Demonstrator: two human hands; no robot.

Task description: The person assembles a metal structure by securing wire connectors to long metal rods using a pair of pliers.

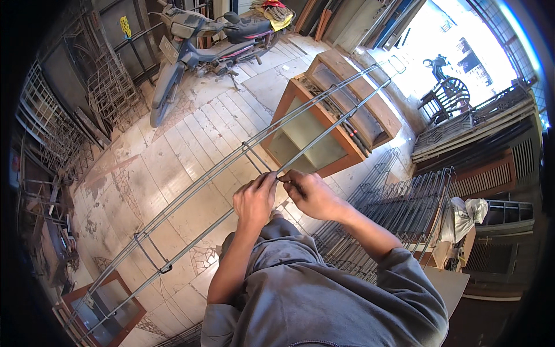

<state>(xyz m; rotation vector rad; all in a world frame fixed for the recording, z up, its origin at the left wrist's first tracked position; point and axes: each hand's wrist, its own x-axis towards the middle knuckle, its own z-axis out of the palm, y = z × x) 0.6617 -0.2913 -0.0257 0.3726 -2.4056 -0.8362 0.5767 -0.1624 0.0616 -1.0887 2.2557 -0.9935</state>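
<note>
A long cage of thin steel rods (202,238) with rectangular stirrups runs diagonally in front of me, from lower left to upper right. My left hand (254,199) has its fingers closed on the near rod where a stirrup (254,158) meets it. Just to the right, my right hand (312,195) is closed in a pinch at the same joint; what its fingertips hold is too small to name. Dark ties show at other joints along the cage, such as the one (165,268) at lower left.
Under the cage are wooden cabinets (283,108) on the tiled floor (139,185), and a glass-fronted one (107,312) at lower left. A motorbike (214,43) stands behind. Stacked wire frames (381,225) lie to my right; metal racks (110,95) lean at left; a chair (451,98) stands by the bright doorway.
</note>
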